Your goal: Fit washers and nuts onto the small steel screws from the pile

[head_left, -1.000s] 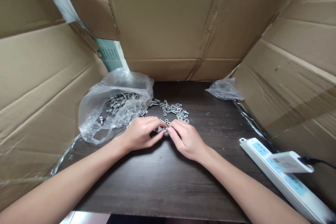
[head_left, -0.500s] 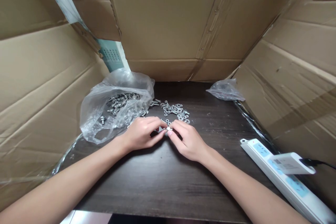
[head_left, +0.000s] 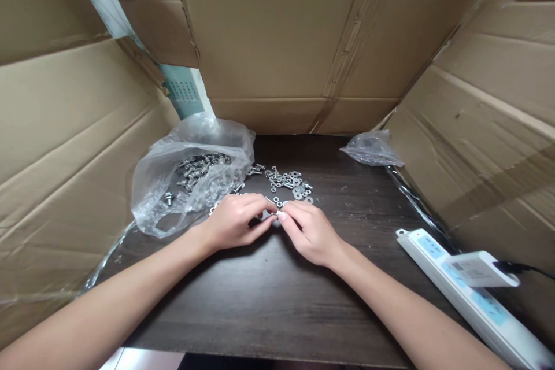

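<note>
One view only on my end: head cam above the dark table's [head_left: 269, 306] near edge, facing forward and down, close in. Left hand [head_left: 236, 222] and right hand [head_left: 310, 231] mid-frame, cardboard wall [head_left: 277, 29] behind the table.

From here I see cardboard walls [head_left: 277, 29] boxing in the dark surface [head_left: 269, 300], a small crumpled plastic bag [head_left: 372, 150] back right, a white power strip [head_left: 489, 315] at right
</note>
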The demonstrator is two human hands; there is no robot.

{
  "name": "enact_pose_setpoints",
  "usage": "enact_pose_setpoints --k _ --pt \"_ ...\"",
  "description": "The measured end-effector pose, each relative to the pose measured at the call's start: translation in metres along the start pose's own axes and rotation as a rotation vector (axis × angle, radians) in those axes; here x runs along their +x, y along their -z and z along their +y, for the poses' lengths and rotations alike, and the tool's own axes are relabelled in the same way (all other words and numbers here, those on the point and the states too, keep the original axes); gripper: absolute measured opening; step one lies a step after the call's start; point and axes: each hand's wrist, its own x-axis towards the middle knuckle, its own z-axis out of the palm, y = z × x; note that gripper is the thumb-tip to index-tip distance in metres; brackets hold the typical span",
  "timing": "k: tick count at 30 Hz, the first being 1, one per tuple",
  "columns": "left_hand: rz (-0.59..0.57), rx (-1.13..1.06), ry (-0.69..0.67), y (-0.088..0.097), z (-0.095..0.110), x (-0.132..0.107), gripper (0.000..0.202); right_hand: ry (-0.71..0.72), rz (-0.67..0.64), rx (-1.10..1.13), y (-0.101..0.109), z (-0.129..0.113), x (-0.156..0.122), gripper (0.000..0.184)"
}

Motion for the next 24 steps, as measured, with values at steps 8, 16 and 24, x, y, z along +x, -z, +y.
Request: enact_pose_setpoints --k 8,16,24 --pt "0.004 0.013 0.018 0.0002 -0.0013 -0.0013 0.013 -0.012 0.076 -0.015 -0.0010 -0.0006 -0.0016 0.008" --pt "-0.019 0.018 0.007 0.0005 0.0008 -0.0002 0.014 0.005 0.018 -0.035 -0.0004 -0.0011 -0.0003 0.021" --pt "-0.018 0.019 0.010 0.0005 -0.0001 0.0000 0.013 -0.024 0.048 -0.036 -0.0001 -0.0023 -0.0008 0.014"
